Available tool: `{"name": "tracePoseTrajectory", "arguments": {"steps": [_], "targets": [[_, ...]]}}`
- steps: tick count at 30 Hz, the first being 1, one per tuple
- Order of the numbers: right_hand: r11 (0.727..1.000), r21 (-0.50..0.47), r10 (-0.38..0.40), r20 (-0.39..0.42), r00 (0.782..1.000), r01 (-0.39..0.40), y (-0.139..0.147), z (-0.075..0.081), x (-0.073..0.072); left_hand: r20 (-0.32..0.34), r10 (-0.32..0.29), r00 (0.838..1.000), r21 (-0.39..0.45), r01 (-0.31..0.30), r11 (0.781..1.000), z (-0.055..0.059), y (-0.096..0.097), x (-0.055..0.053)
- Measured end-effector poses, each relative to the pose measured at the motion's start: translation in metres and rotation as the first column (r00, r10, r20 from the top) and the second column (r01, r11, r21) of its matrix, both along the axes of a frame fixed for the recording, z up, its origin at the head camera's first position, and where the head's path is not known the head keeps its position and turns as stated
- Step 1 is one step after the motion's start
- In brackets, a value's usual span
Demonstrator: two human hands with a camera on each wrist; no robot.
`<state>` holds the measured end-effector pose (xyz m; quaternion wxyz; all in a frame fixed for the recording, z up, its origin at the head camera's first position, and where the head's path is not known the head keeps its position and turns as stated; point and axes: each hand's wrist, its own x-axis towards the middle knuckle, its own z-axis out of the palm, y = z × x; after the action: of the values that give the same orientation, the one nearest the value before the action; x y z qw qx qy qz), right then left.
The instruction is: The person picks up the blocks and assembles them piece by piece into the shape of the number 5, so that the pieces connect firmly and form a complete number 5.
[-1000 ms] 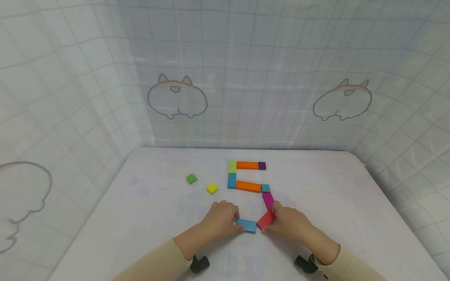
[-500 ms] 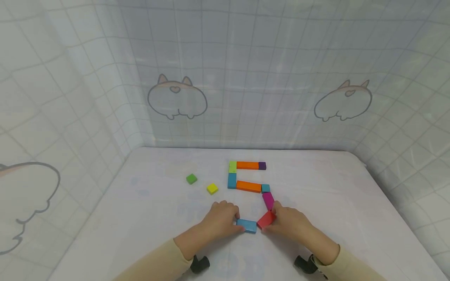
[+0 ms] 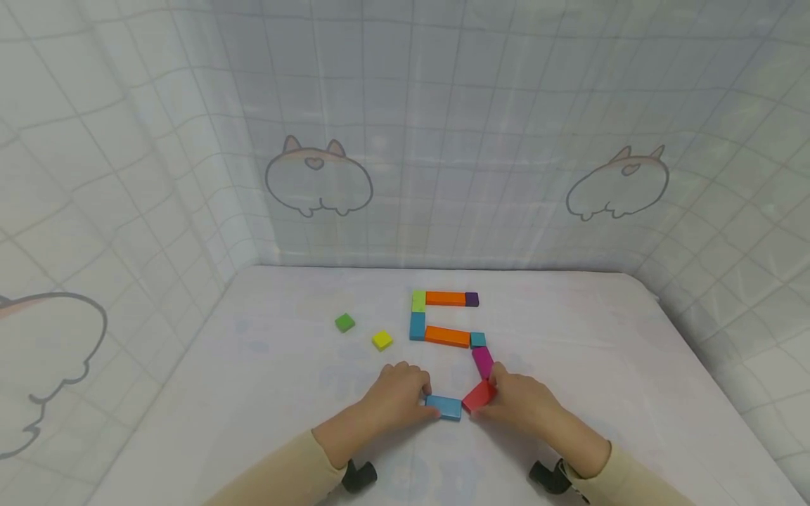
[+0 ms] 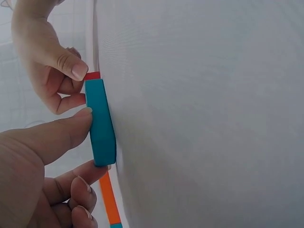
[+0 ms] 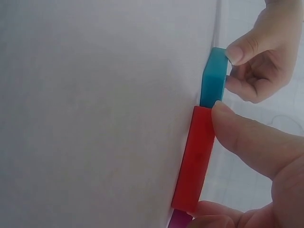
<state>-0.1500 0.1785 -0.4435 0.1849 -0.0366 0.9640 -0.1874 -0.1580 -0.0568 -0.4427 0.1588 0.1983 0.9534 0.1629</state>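
Observation:
A blue block (image 3: pixel 446 407) lies flat near the front of the table, its left end between the thumb and fingers of my left hand (image 3: pixel 399 395). Beside it a red block (image 3: pixel 479 396) sits at a slant, pinched by my right hand (image 3: pixel 522 399). The near corner of the red block meets the blue block's right end. At its far end the red block adjoins a magenta block (image 3: pixel 483 362). In the left wrist view, thumb and forefinger hold the blue block (image 4: pixel 100 123); in the right wrist view, the red block (image 5: pixel 194 159) is gripped likewise.
The row of blocks runs on through a small teal block (image 3: pixel 477 340), an orange block (image 3: pixel 447 336), a blue block (image 3: pixel 418 326), a lime block (image 3: pixel 419 301), another orange block (image 3: pixel 446 299) and a purple block (image 3: pixel 472 299). Loose green (image 3: pixel 344 322) and yellow (image 3: pixel 382 341) blocks lie left.

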Motion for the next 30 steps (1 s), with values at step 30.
{"name": "tracePoseTrajectory", "arguments": {"steps": [30], "targets": [[0.973,-0.208,0.060,-0.205,0.977,-0.104,-0.008,-0.004,-0.002,-0.043,-0.002,0.999,0.044,0.004,0.999,-0.008,-0.009,-0.001]]}}
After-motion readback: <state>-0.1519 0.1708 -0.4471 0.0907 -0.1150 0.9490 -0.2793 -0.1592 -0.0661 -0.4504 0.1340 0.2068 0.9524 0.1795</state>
